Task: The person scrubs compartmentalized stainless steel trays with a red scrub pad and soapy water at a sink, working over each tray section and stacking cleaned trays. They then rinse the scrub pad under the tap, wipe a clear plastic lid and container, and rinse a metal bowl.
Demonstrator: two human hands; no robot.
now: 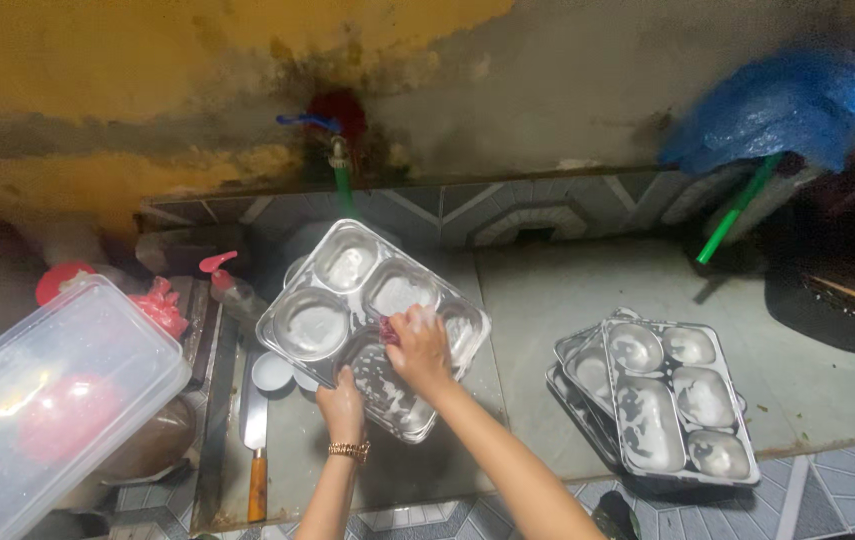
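We are holding a steel compartment tray point(347, 300) tilted up over the wet floor of a tiled wash area point(567, 300), just below a wall tap point(337, 150) with a blue handle and a green spout. Our left hand point(342, 405), with a gold bracelet point(349, 451) on its wrist, is gripping the tray's near edge from below, fingers curled around the rim. Our right hand point(419, 345) is pressing down on the soapy lower compartment, fingers closed around a small red scrubber point(388, 330) that is peeking out beside the knuckles. Suds are clinging to the tray's bottom section, while its upper round wells are looking wet and shiny. To the right, well apart from our hands, a stack of similar trays point(662, 405) is lying flat on the floor, its top one streaked with foam. On the left, a clear plastic box point(57, 400) is sitting tilted, with something red blurred inside it. Near it, a knife with a wooden handle point(256, 440) is lying on the floor beside a small steel bowl point(272, 371). A soap bottle with a pink pump point(227, 285) is standing behind them, and a blue plastic bag point(782, 105) is hanging over a green pipe point(737, 210) at upper right.
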